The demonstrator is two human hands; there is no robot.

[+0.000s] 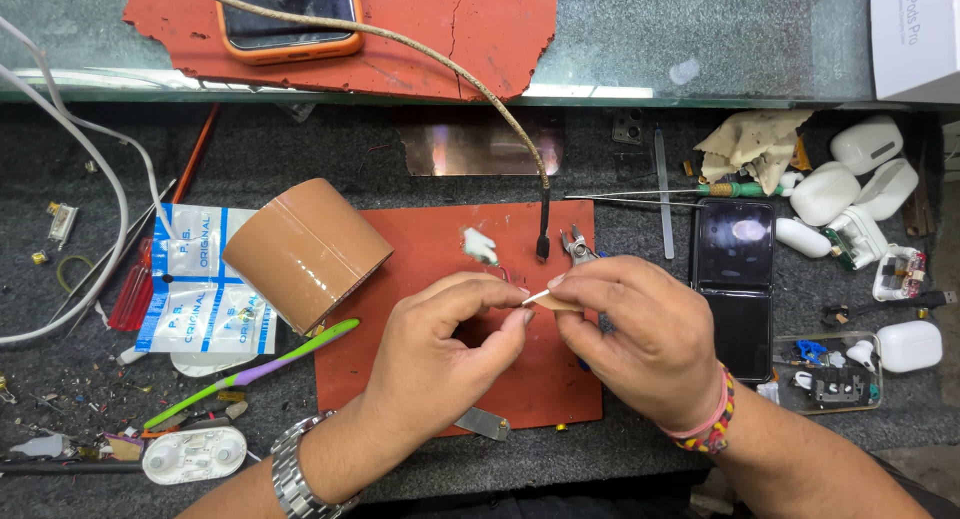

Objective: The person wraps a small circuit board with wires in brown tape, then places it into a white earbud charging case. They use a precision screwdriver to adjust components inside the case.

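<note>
Hands are meeting over the middle of the red mat (440, 249) on our bench (400, 479), and between them we are pinching a small pale strip (548, 300), tan in colour, thin and flat, with a lighter pointed end sticking out toward the left. Our left hand (440, 354) is closing thumb and forefinger on that pointed tip, the other fingers curled under. Our right hand (640, 329) is gripping the wider end of the strip from the other side, its fingers folded over it so most of the piece is hidden. The strip is being held just above the mat, not lying on it, right where the fingertips of both hands are touching.

Just behind the hands we are seeing small cutters (577, 246), a small white part with thin wires (480, 245), and the black tip of a frayed cable (543, 234). A brown roll of tape (305, 252) is lying on its side to the left of the mat, with a green and purple toothbrush (255, 371) just below it. A black folding phone (733, 284) is lying open to the right, with white earbud cases (860, 179) beyond it.
</note>
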